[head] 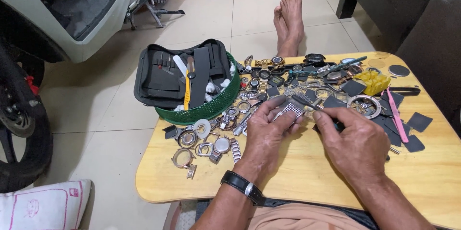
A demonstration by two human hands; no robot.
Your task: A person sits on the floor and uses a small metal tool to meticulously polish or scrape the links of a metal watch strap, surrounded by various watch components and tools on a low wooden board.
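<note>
Head view | metal watch band (290,110) at desk (307,172) centre, long axis slanting up-right | left hand (269,131) pinches it, fingers curled under | right hand (353,141) just right, closed on a thin dark tool (303,102), probably tweezers, tip touching the band.

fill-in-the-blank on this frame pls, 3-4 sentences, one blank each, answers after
1. The left hand holds a metal mesh watch band, and on its wrist sits a black ____.
2. The green basket holds a ____ zip case.
3. The right hand grips a thin tool whose tip points at the ____.
4. The pink strip lies to the ____ of the right hand.

Missing words: wristwatch; black; band; right
</note>
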